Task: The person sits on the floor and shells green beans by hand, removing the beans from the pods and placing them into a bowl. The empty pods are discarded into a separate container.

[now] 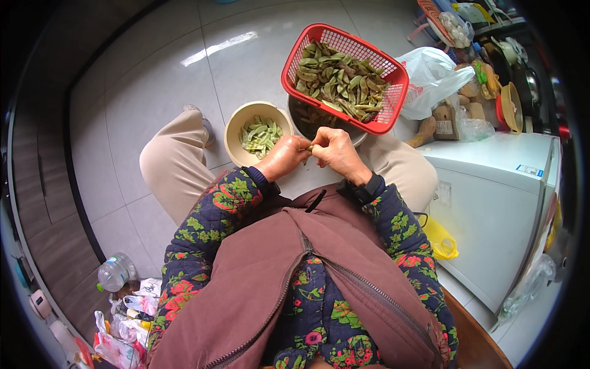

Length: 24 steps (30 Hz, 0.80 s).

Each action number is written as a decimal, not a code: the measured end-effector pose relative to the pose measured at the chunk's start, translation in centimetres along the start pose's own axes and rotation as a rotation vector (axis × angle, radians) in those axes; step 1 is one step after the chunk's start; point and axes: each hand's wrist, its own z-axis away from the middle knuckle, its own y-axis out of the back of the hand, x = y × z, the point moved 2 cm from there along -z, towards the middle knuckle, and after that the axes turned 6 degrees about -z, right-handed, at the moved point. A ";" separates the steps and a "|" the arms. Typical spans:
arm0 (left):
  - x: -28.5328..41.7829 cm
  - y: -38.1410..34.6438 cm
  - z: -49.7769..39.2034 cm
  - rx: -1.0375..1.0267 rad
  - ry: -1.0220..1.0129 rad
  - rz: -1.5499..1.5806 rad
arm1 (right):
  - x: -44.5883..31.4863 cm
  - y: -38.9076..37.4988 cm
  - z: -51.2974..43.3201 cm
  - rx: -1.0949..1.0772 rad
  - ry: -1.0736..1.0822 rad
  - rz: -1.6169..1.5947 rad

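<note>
Both my left hand (285, 156) and my right hand (339, 150) pinch one small green bean pod (309, 148) between their fingertips; the fingers partly hide it. Just left of my left hand stands a cream plastic bowl (234, 133) holding pale green bean pieces (262, 136). Beyond my right hand a red plastic basket (401, 92), tilted, is heaped with flat, green-brown bean pods (343, 80). The basket rests over a round basin (357, 138) with dark scraps inside, mostly covered by the basket.
A white plastic bag (426, 76) sits right of the basket. To my right stands a white cabinet-like appliance (484, 184), with a yellow bag (440, 237) beside it. A large clear bottle (116, 272) and several plastic bags (126, 332) lie at lower left. Grey tiles (152, 87) cover the floor.
</note>
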 end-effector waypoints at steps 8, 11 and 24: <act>0.5 1.4 -0.4 0.210 0.128 0.416 | 1.0 2.2 -0.8 0.046 -0.173 -0.664; -0.6 3.7 -1.0 0.361 0.198 0.835 | 1.5 3.1 -1.1 0.081 -0.206 -0.597; -0.6 2.3 -0.7 0.228 0.249 0.618 | -0.1 1.0 -1.4 0.018 -0.037 -0.449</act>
